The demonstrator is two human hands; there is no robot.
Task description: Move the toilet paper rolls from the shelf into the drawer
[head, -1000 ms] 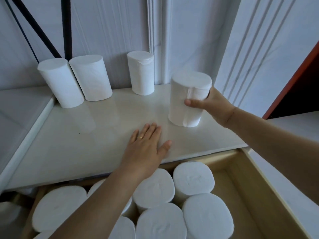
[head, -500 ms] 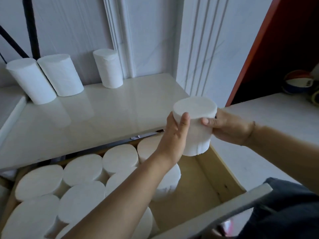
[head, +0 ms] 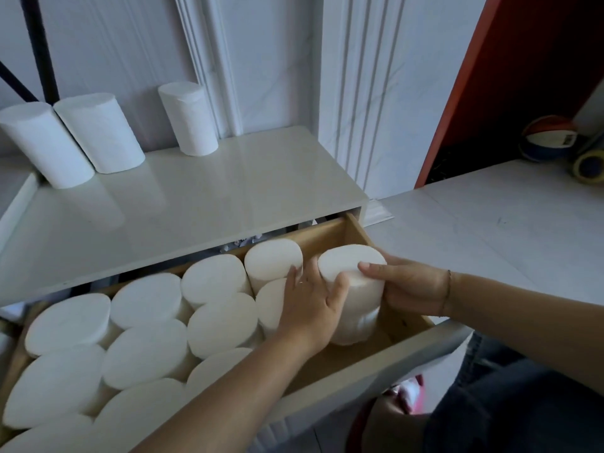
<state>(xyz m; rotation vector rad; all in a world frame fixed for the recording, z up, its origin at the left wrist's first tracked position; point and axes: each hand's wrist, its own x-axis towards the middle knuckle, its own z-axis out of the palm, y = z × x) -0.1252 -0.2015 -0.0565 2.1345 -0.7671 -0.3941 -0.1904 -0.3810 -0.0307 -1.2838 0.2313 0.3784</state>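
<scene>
A white toilet paper roll (head: 354,289) stands upright inside the right end of the open wooden drawer (head: 362,237). My left hand (head: 310,305) grips its left side and my right hand (head: 408,289) grips its right side. Several white rolls (head: 150,351) stand packed on end across the rest of the drawer. Three rolls are on the white shelf (head: 212,197) against the wall: two leaning rolls (head: 98,135) at the left and one upright roll (head: 188,119) further right.
The drawer's white front panel (head: 376,371) juts toward me. A white floor (head: 490,223) spreads to the right. A ball (head: 549,138) and a yellow-rimmed roll (head: 588,165) lie by an orange panel (head: 457,93). Black rods (head: 42,60) run up the wall at the far left.
My right hand lifted the roll off the shelf, my left hand left the shelf and joined it, and both lowered the roll into the drawer's right end. The view swung right.
</scene>
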